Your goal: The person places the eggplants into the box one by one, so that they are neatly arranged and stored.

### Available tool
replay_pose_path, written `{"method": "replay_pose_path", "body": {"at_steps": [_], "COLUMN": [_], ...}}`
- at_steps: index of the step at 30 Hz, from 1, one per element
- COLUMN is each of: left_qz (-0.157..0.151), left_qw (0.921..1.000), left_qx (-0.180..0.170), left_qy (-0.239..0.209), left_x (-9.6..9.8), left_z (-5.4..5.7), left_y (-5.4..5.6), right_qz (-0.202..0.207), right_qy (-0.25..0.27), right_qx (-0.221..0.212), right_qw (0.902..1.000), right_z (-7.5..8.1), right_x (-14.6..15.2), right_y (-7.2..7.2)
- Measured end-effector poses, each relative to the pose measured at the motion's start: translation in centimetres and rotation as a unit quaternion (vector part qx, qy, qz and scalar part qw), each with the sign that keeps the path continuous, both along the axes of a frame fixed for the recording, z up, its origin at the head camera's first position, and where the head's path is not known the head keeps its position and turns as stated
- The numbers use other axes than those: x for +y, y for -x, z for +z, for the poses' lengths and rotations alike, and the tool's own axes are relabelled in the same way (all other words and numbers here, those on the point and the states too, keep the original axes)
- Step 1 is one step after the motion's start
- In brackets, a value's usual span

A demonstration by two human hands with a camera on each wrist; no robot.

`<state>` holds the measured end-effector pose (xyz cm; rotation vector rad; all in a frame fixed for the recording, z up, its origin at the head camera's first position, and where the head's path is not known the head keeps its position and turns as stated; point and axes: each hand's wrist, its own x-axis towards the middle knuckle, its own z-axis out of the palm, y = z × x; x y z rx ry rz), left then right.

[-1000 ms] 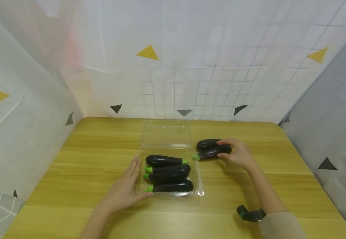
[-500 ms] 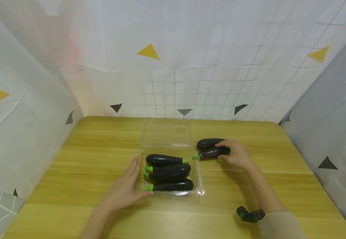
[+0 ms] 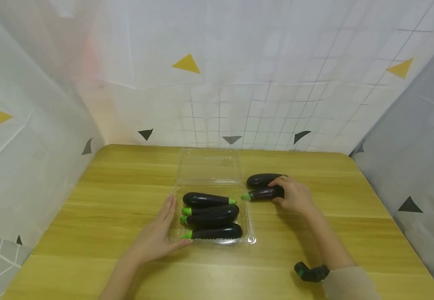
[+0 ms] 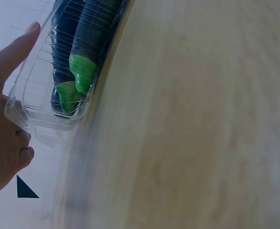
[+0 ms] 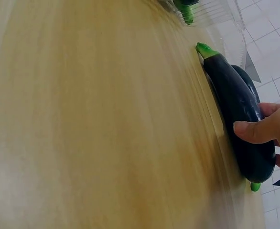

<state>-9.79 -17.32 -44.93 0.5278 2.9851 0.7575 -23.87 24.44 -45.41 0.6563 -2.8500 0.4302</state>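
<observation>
My left hand (image 3: 156, 237) lies against the left side of a clear plastic clamshell container (image 3: 251, 233), fingers straight along the wall and thumb at the front corner. Several dark eggplants with green stems, such as the front eggplant (image 3: 217, 231), lie in its base; two green stem ends show through the wall in the left wrist view. To the right of the container, my right hand (image 3: 294, 195) holds an eggplant (image 5: 228, 90) by its thick end, thumb in front and fingers behind. Its stem points at the container. Another eggplant (image 3: 262, 180) lies just behind it.
The container's clear lid (image 3: 209, 164) is folded back flat on the wooden table (image 3: 100, 200). White patterned sheets (image 3: 156, 104) stand around the back and sides. A black wrist device (image 3: 312, 273) sits at the right sleeve.
My right hand has slid slightly left along the eggplant, its fingertips now between the two loose eggplants. The left hand and container have stayed in place.
</observation>
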Motion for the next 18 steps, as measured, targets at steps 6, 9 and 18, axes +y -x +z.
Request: {"method": "replay_pose_path", "body": {"at_steps": [6, 9, 18], "left_qz": [-0.003, -0.003, -0.001], "left_qw": [1.0, 1.0, 1.0], "left_qx": [-0.002, 0.0, 0.0], "left_qy": [-0.004, -0.001, 0.004], "left_x": [0.0, 0.0, 0.0], "left_z": [0.0, 0.0, -0.1], "left_y": [0.0, 0.0, 0.0], "right_qz": [0.006, 0.016, 0.023], "right_qy": [0.002, 0.005, 0.046], "right_qx": [0.001, 0.002, 0.004], "right_qw": [1.0, 0.9999, 0.9987], "right_z": [-0.1, -0.2, -0.6], "right_x": [0.2, 0.3, 1.0], "right_y": [-0.6, -1.0, -2.0]}}
